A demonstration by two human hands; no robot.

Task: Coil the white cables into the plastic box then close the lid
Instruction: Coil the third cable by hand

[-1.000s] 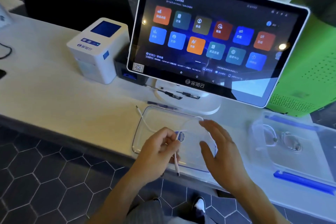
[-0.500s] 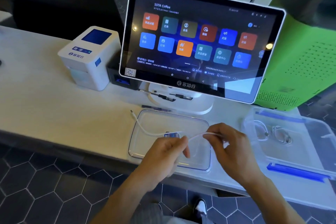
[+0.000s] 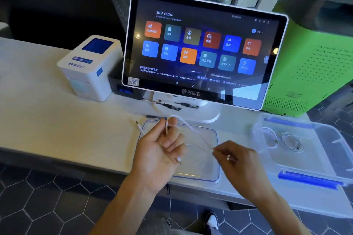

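Pale counter top [image 3: 47, 120] runs across a café-like room, with a touchscreen terminal [image 3: 200, 47] standing at its middle as the landmark. Left of the terminal sits a small white printer [image 3: 89, 66]; right of it stands a green cabinet [image 3: 315, 59]. Directly in front of the terminal's foot lies a clear lid [image 3: 214, 170], flat on the counter, and to the right of the terminal, in front of the cabinet, the plastic box [image 3: 328, 139] rests open with two coiled white cables [image 3: 282, 139] already inside. The left hand [image 3: 158, 149] is curled shut above the lid, pinching a loop of a white cable [image 3: 188, 124] that arches over its fingers, one plug end poking out below the palm. The right hand [image 3: 238, 160], nearer the box, has thumb and forefinger closed on the same cable farther along, so a short span hangs between the hands. Another plug end [image 3: 138, 125] lies on the counter just left of the lid. The cable looks thin, light and limp with some springiness; it will likely unwind if released, so the finished coil is best held across all its loops, not by a plug, while it is carried to the box.
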